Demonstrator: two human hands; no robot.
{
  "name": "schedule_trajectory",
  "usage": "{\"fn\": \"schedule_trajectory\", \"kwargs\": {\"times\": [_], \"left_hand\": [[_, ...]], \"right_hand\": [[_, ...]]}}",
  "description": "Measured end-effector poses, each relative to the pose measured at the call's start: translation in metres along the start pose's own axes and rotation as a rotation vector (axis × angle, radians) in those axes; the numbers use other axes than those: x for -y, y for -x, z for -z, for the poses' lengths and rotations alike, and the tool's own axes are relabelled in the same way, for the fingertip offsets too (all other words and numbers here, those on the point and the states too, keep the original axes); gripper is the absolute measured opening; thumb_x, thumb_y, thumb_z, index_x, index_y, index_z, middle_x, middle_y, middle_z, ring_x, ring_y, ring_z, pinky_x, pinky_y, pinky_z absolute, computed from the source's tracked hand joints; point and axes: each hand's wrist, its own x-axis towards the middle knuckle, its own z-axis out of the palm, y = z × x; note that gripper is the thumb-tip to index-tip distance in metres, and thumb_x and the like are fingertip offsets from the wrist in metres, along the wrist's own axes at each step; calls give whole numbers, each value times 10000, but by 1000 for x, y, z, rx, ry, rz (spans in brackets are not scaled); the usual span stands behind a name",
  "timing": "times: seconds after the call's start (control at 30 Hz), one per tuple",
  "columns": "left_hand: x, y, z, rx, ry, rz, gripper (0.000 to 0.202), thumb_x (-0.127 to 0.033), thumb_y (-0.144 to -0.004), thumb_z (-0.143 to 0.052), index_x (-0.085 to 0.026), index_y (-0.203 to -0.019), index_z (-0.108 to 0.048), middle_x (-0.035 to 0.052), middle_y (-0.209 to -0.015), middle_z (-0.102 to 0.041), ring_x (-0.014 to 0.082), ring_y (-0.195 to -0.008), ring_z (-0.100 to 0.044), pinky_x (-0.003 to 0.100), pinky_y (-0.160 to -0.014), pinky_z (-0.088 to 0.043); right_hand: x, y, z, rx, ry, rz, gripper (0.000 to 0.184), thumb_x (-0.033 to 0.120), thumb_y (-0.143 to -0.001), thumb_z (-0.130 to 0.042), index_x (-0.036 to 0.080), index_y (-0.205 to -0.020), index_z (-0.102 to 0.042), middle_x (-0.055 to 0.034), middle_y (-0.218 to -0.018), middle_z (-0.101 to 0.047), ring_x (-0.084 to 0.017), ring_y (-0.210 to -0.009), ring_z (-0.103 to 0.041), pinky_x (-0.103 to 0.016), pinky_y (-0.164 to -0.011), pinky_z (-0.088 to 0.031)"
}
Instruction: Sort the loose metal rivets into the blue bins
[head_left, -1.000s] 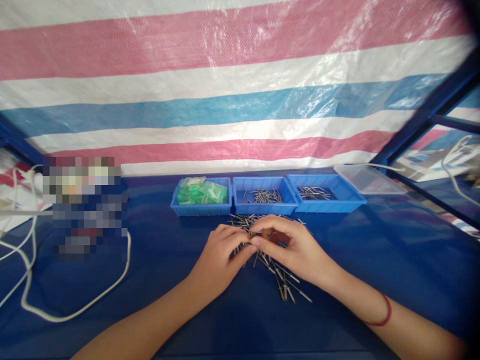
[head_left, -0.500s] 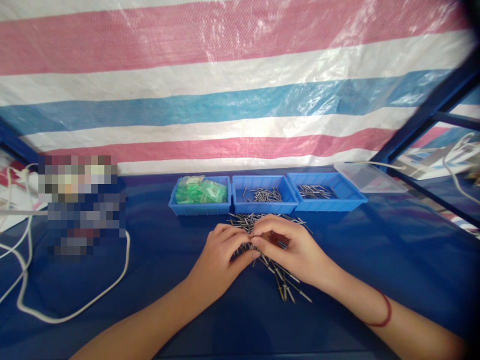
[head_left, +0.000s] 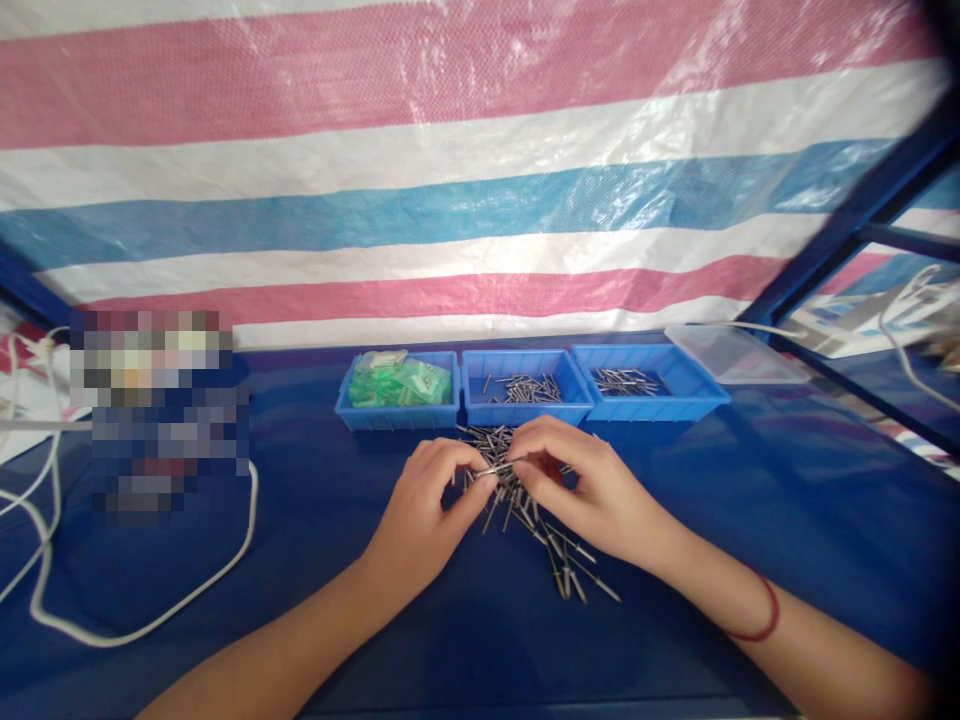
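Above a loose pile of blind rivets (head_left: 517,497), my left hand (head_left: 433,500) and my right hand (head_left: 581,480) face each other. A thin metal blind rivet (head_left: 496,468) runs between their fingertips. My left thumb and forefinger pinch its left end, and my right fingertips close on its right end. The pile lies on the blue table, partly hidden by my right hand. Behind it stand a blue bin of rivets (head_left: 523,405) in the middle and another blue bin (head_left: 652,408) with rivets on the right.
A left blue bin (head_left: 397,420) holds green plastic packets (head_left: 401,383). A clear plastic lid (head_left: 739,357) lies at the back right. White cable (head_left: 150,632) loops over the left of the table (head_left: 300,560), near a blurred-out patch. Striped sheeting (head_left: 450,220) hangs behind.
My hands have drawn slightly apart, the left one moving left, so the rivet between them now shows. More of the pile is visible below my fingers.
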Motion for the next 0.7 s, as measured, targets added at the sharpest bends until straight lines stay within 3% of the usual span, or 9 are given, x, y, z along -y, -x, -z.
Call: {"fn": "schedule_trajectory", "kwargs": {"times": [0.1,0.2,0.33,0.4,0.47,0.57,0.7], "left_hand": [[3,2,0,-9,-17,28,168,-240,-895,-550,-227,-1061,-522,21,-957,-610,181,-908,-567,329,-836,-438],[7,5,-1,38,-63,17,411,-258,-885,-570,-228,-1266,-420,35,-1003,-606,195,-947,-555,361,-870,-425],[8,5,0,192,-185,-90,288,-287,-895,-566,-245,-1179,-546,45,-1061,-603,223,-1007,-526,387,-861,-394],[7,5,0,245,-243,-125,229,-307,-892,-572,-255,-1114,-599,43,-1082,-600,233,-1019,-516,387,-840,-383],[6,5,0,278,-289,-142,202,-324,-891,-573,-251,-1073,-622,43,-1076,-607,235,-1008,-515,381,-816,-375],[6,7,-2,285,-349,-153,209,-387,-876,-585,-224,-998,-631,46,-1030,-624,238,-975,-516,375,-784,-365],[5,9,-5,283,-421,-185,329,-513,-804,-626,-203,-914,-606,45,-920,-627,240,-897,-516,364,-736,-352]], "right_hand": [[0,-4,9,-2,109,63,113,186,-896,-482,202,-866,-589,-55,-884,-599,-145,-719,-550,-269,-618,-459],[-9,-6,28,-163,259,17,116,213,-893,-486,204,-840,-587,-59,-862,-613,-166,-717,-552,-299,-641,-457],[-36,-6,66,-465,568,-201,123,271,-865,-515,203,-818,-606,-40,-741,-603,-170,-601,-521,-328,-630,-435],[-50,-6,80,-524,698,-304,142,292,-845,-521,192,-831,-622,-52,-748,-611,-190,-620,-539,-343,-637,-433],[-58,-6,85,-526,766,-345,187,308,-831,-529,172,-913,-628,-82,-819,-627,-223,-690,-564,-361,-657,-438],[-52,-7,75,-471,732,-267,243,313,-842,-530,163,-1017,-606,-97,-875,-626,-238,-756,-582,-365,-691,-453],[-24,-7,49,-166,509,-26,145,263,-890,-492,199,-928,-616,-71,-861,-626,-201,-772,-600,-333,-726,-476]]}}
